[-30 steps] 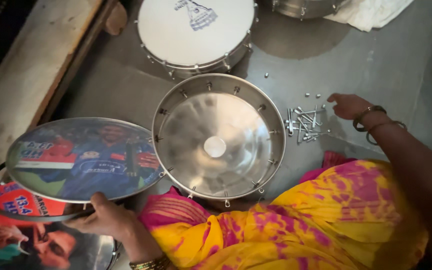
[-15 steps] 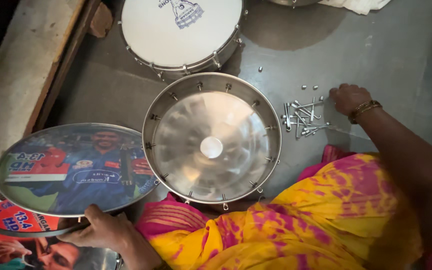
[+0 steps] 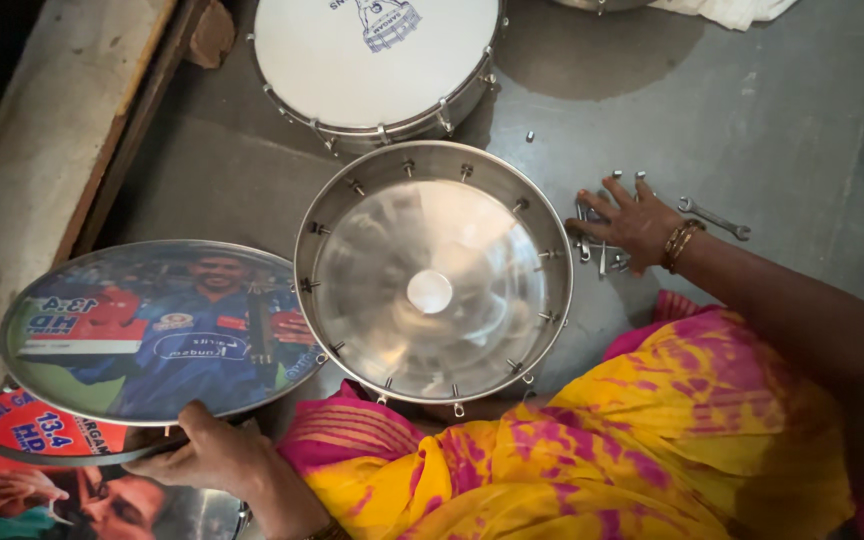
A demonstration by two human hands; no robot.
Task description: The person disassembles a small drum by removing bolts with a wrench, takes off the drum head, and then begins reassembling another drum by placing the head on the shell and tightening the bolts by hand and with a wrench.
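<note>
A shiny steel drum shell (image 3: pixel 432 270) lies open side up on the floor in front of me, with hooks around its rim. My left hand (image 3: pixel 207 455) grips the near edge of a round printed drum skin (image 3: pixel 157 330), held tilted at the left. My right hand (image 3: pixel 632 225) rests palm down, fingers spread, on a heap of small metal bolts (image 3: pixel 597 245) to the right of the shell.
A finished drum with a white skin (image 3: pixel 377 65) stands behind the shell. A small spanner (image 3: pixel 714 218) lies right of my hand. More printed skins (image 3: pixel 42 480) are stacked at the lower left. A wooden plank (image 3: pixel 52 150) runs along the left. My yellow and pink garment (image 3: pixel 592 460) covers my lap.
My right hand has moved onto the bolt heap and spread its fingers. The printed skin has lifted and shifted slightly right. The view has tilted down.
</note>
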